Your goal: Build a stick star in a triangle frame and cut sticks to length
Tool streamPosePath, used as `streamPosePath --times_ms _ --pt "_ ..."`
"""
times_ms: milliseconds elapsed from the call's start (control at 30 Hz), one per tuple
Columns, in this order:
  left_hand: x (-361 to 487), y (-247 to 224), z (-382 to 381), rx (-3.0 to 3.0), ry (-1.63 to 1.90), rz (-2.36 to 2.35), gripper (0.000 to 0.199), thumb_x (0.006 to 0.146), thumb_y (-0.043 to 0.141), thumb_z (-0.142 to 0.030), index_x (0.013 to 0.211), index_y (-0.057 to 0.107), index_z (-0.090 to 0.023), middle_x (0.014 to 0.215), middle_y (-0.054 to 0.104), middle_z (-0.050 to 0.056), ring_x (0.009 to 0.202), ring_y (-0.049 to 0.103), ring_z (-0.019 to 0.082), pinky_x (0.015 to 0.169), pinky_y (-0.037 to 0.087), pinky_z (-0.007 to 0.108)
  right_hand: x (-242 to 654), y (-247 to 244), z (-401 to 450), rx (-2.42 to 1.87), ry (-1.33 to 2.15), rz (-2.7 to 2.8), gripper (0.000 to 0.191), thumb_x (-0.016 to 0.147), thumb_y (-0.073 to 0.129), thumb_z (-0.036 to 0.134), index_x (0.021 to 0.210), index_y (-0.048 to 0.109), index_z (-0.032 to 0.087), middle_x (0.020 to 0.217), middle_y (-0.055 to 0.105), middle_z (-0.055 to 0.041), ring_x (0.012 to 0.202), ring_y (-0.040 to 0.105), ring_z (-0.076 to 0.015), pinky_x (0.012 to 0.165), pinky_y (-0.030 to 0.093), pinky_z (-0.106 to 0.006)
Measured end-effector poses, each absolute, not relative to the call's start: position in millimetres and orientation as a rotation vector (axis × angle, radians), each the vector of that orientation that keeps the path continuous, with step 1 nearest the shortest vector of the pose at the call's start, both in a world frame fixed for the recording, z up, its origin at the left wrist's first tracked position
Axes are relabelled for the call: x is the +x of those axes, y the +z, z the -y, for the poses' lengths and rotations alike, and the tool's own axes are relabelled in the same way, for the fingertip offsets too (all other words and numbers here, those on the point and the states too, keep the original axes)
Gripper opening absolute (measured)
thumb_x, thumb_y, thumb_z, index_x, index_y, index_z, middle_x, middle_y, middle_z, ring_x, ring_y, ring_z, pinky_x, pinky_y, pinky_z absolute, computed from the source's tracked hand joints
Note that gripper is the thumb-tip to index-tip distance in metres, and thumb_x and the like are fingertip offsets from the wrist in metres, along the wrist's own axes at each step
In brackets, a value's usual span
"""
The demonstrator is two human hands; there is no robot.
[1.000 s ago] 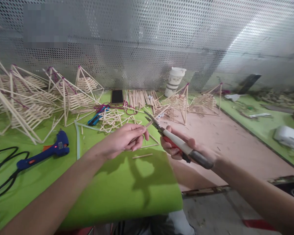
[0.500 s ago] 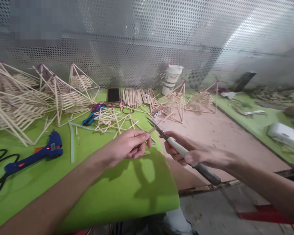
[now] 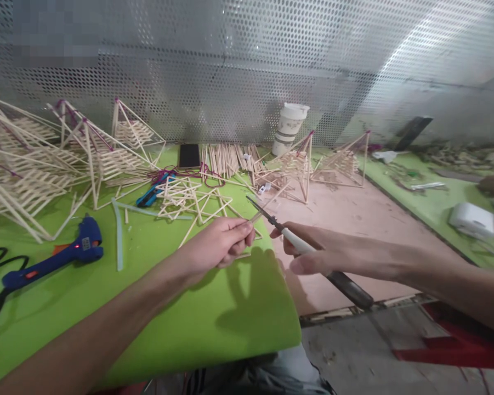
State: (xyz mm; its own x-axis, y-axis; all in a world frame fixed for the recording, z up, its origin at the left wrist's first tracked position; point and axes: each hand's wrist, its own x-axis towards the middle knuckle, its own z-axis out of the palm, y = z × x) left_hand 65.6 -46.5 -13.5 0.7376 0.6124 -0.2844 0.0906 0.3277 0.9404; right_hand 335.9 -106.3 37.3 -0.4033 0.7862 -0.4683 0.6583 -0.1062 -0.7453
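Observation:
My left hand [image 3: 217, 241] is closed, thumb and finger pinching a thin wooden stick [image 3: 277, 193] that slants up and to the right. My right hand [image 3: 316, 249] is wrapped around a pair of shears [image 3: 298, 241] with narrow dark blades, a pale grip and a dark grey handle end. The blades cross the stick just beyond my left fingertips; whether they bite into it cannot be made out. Behind my left hand lies a flat zigzag frame of glued sticks [image 3: 176, 198].
A blue glue gun [image 3: 80, 247] with its cord and a glue stick [image 3: 118, 236] lie at left. Stick pyramids [image 3: 127, 159] stand behind, near a blue cutter [image 3: 150, 195], phone [image 3: 189, 156], loose sticks [image 3: 224, 160] and stacked cups [image 3: 288, 129]. A white box [image 3: 472, 219] sits right.
The shears' blades have come closer together across the stick. My right hand's fingers have shifted on the handles, and the view has tipped slightly. My left hand keeps its pinch.

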Motion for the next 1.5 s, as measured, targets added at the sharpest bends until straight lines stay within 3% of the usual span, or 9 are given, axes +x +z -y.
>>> streamPosePath --times_ms 267,433,633,1100,1500 --pt "65.5 -7.1 46.7 1.154 0.311 -0.756 0.035 0.111 0.048 -0.035 0.08 0.052 -0.02 0.058 0.031 -0.01 0.043 0.015 0.005 0.038 0.012 0.018 319.7 35.4 105.1 -1.629 1.915 1.43 0.04 0.083 0.079 0.041 0.115 0.061 0.023 0.094 0.053 -0.0036 0.075 0.046 -0.0161 0.059 0.041 -0.025" --pt "62.7 -10.4 41.8 1.08 0.271 -0.807 0.036 0.113 0.047 -0.034 0.081 0.051 -0.019 0.057 0.034 -0.01 0.042 0.018 0.004 0.036 0.013 0.016 314.4 24.1 92.2 -1.487 2.215 1.124 0.036 0.077 0.081 0.035 0.094 0.054 0.019 0.076 0.037 0.0044 0.062 0.028 -0.009 0.051 0.026 -0.019" --pt "59.3 -23.7 33.5 1.015 0.255 -0.83 0.033 0.113 0.049 -0.035 0.084 0.053 -0.019 0.058 0.037 -0.011 0.041 0.023 0.003 0.034 0.017 0.015 316.2 17.5 76.2 -1.527 2.334 0.956 0.038 0.073 0.082 0.034 0.079 0.048 0.019 0.075 0.037 0.0037 0.06 0.027 -0.0072 0.049 0.026 -0.018" --pt "61.0 -28.8 32.9 0.962 0.222 -0.883 0.032 0.112 0.051 -0.037 0.086 0.053 -0.019 0.059 0.039 -0.011 0.041 0.025 0.003 0.036 0.018 0.015 318.8 11.1 67.5 -1.57 2.375 0.908 0.033 0.072 0.08 0.032 0.083 0.052 0.02 0.072 0.041 0.004 0.056 0.025 -0.0076 0.045 0.025 -0.018" --pt "59.7 -35.0 31.1 0.949 0.229 -0.88 0.033 0.111 0.054 -0.039 0.084 0.054 -0.02 0.062 0.04 -0.009 0.044 0.025 0.004 0.037 0.015 0.018 319.0 11.3 65.0 -1.579 2.37 1.01 0.038 0.072 0.081 0.036 0.073 0.047 0.019 0.07 0.039 0.004 0.057 0.028 -0.0067 0.045 0.026 -0.018"
